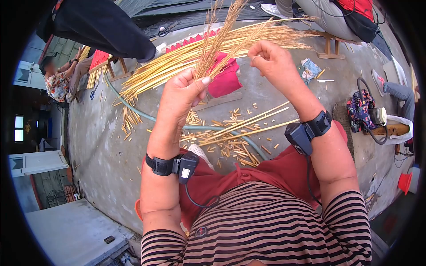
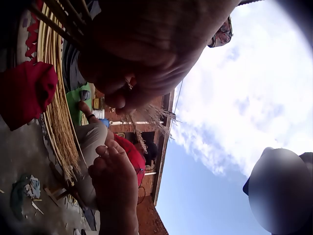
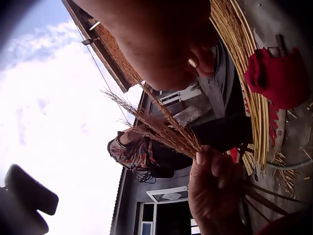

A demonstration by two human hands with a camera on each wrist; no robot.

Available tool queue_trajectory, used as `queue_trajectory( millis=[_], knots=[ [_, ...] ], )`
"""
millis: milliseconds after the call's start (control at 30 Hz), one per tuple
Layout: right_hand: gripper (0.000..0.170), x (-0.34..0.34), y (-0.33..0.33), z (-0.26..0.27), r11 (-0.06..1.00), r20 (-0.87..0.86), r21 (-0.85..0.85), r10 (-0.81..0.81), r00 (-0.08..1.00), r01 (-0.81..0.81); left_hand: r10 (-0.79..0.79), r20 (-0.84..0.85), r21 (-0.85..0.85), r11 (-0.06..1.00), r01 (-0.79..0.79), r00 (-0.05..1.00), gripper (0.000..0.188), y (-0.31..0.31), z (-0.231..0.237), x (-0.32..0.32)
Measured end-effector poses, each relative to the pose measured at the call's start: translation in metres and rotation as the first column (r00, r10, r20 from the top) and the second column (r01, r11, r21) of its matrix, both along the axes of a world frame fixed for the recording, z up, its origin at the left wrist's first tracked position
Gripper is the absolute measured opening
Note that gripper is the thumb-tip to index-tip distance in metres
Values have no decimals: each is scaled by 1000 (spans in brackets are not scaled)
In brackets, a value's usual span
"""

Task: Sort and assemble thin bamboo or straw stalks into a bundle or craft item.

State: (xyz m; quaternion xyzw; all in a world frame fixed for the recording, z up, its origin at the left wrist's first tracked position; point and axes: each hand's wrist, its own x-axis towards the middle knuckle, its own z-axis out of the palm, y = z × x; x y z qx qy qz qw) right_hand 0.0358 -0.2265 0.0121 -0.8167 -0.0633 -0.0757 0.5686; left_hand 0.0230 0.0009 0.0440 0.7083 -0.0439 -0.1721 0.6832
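Right, my bunch of dry grass (image 1: 218,42) is up at the top middle of the head view, with my left hand (image 1: 186,86) wrapped round it, thumb pressed across the stems. The danger here, I reckon: ease that grip and the thin stems slip out of line; squeeze or brush too hard and the brittle-looking tops shed or snap. And look at them, straw-brown and feathery, some standing tall, others splaying right towards my other hand, where they could easily snag. That right hand (image 1: 273,60) hangs just beside them, fingers loosely bent, nothing that I can see in it. Behind, the red cloth (image 1: 226,82), then the long pile of stalks (image 1: 159,73) slanting across the top; lower, cut bits (image 1: 235,150) litter the floor around a hose (image 1: 202,127).
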Motion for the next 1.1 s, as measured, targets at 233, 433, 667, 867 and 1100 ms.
queue_trajectory(
  millis=[233, 433, 667, 867, 1100],
  knots=[
    [21, -13, 22, 6, 909, -151, 364, 271, 951, -202, -83, -53, -26, 996, 82, 995, 11, 5, -9, -1],
    [16, -5, 20, -2, 937, -193, 282, 268, 944, -208, -114, -83, -16, 993, 113, 990, 10, 1, -9, -2],
    [16, 11, -11, 0, 858, -116, 507, -23, 993, 79, -53, -33, -48, 998, 51, 998, 11, 8, -5, 0],
    [29, -12, 23, 4, 830, -211, 500, 394, 895, -248, -118, -67, -74, 991, 113, 991, 16, 4, -11, 0],
    [17, -14, 37, -4, 829, -201, 532, 322, 925, -174, -142, -48, -72, 988, 138, 989, 18, -2, -23, -2]
  ],
)
